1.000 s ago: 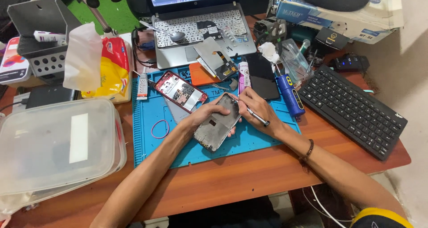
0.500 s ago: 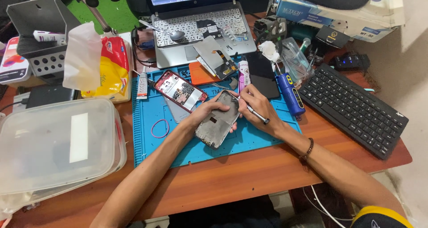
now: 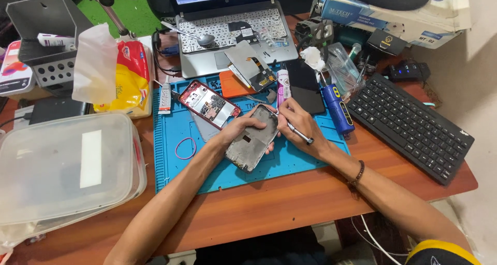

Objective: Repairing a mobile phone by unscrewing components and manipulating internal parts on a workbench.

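My left hand (image 3: 239, 130) grips a grey phone frame (image 3: 253, 141), held tilted just above the blue work mat (image 3: 171, 166). My right hand (image 3: 300, 122) holds a thin metal tool (image 3: 299, 133) like a pen, its tip at the frame's top edge. A red opened phone (image 3: 209, 103) with its circuit board showing lies on the mat to the upper left of my hands. A pink rubber band (image 3: 185, 147) lies on the mat to the left.
A laptop (image 3: 228, 32) stands at the back with phone parts on it. A black keyboard (image 3: 411, 128) lies right, a blue screwdriver (image 3: 337, 109) and dark phone (image 3: 305, 86) beside my right hand. A clear plastic box (image 3: 62, 166) and tissue pack (image 3: 132, 76) sit left.
Both hands and the phone frame have stayed in about the same place; my right hand shifted the tool slightly along the frame's top edge.
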